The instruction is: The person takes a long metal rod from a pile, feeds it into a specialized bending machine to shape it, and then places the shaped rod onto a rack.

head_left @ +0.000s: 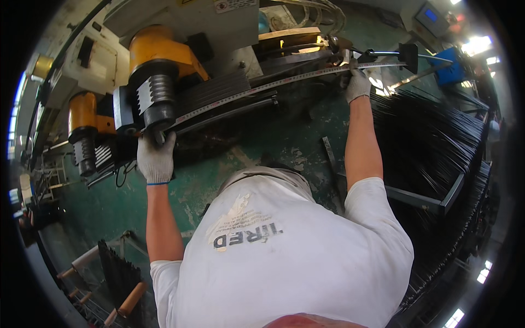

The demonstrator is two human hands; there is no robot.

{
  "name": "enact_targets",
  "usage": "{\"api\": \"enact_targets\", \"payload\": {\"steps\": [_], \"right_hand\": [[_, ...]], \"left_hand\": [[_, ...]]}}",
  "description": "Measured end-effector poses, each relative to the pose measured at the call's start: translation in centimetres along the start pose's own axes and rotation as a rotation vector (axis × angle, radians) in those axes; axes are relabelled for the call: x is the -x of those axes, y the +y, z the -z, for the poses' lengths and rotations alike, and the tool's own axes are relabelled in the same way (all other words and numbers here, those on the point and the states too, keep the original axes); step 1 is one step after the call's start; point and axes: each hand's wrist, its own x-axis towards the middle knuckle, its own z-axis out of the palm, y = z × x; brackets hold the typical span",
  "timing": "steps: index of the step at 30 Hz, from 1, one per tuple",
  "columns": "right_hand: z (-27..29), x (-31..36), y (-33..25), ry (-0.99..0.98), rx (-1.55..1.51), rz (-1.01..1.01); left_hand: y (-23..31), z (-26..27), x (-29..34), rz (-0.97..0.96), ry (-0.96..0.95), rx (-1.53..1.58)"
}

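Observation:
A long tape measure [265,86] is stretched along the front of the machine, its pale blade rising from lower left to upper right. My left hand [156,157], in a white knit glove, is closed at the blade's left end, just below the grey ribbed metal cylinder [158,104]; its fingertips are partly hidden. My right hand [358,86], gloved too, grips the blade near its other end, thumb up against it. Past that hand the blade runs on to a black block [408,58]. Dark bars [229,113] lie alongside below the blade.
Orange machine heads [156,49] with ribbed cylinders stand at the left. A rack frame [424,202] holds a big stack of thin black rods [426,136] at right. A roller stand [128,300] is at lower left. The floor [191,202] is worn green.

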Motion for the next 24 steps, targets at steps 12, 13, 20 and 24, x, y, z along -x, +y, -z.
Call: {"api": "enact_targets", "payload": {"steps": [12, 13, 20, 24], "right_hand": [[-0.4, -0.9, 1.5, 0.040, -0.073, -0.101], [-0.7, -0.4, 0.7, 0.059, -0.097, -0.140], [-3.8, 2.4, -6.7, 0.142, -0.297, -0.385], [-4.2, 2.8, -7.5, 0.141, -0.442, -0.438]], "left_hand": [[1.4, 1.1, -0.3, -0.006, 0.040, -0.122], [1.3, 1.2, -0.3, 0.011, 0.016, -0.144], [1.1, 1.4, -0.6, 0.000, 0.013, -0.163], [0.4, 1.3, -0.5, 0.000, 0.018, -0.140]]}}
